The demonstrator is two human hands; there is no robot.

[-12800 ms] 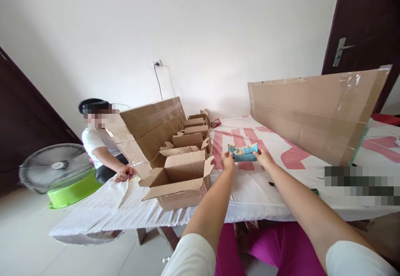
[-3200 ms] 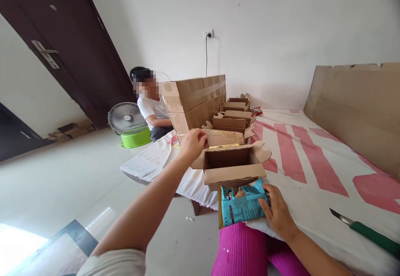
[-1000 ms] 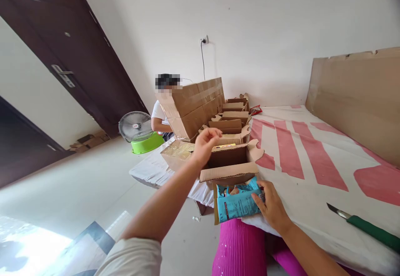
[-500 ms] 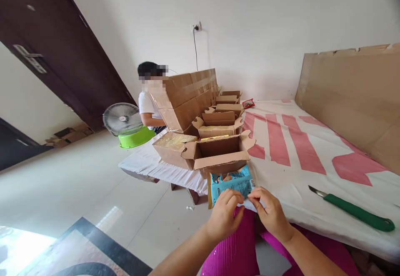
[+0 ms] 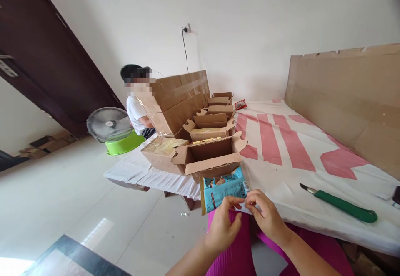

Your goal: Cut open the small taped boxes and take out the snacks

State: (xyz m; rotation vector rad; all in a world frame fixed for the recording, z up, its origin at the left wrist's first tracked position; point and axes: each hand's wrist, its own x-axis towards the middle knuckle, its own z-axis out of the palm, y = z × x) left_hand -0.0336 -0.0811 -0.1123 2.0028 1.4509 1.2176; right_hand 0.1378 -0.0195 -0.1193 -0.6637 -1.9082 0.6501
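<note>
A blue snack packet (image 5: 226,190) with a gold left edge lies at the near edge of the cloth-covered table, up against an open cardboard box (image 5: 212,165). My left hand (image 5: 226,219) is just in front of the packet, its fingers bent and the thumb held apart, with no object seen in it. Beside it, at the packet's lower right corner, my right hand (image 5: 264,211) has thumb and forefinger pinched together. Whatever is between those fingertips is too small to make out. To the right, a green-handled knife (image 5: 345,205) rests on the cloth, blade pointing left.
Several open boxes (image 5: 209,132) stand in a row behind the near one. Taped cartons (image 5: 175,101) are stacked beside them, with a person (image 5: 137,113) behind. A red packet (image 5: 240,104) lies farther back. A large cardboard sheet (image 5: 343,101) stands right; a fan (image 5: 109,124) is left.
The view has turned slightly to the right, so everything sits farther left. My left hand's fingers have opened a little away from the thumb. The right hand stays pinched near the packet's corner.
</note>
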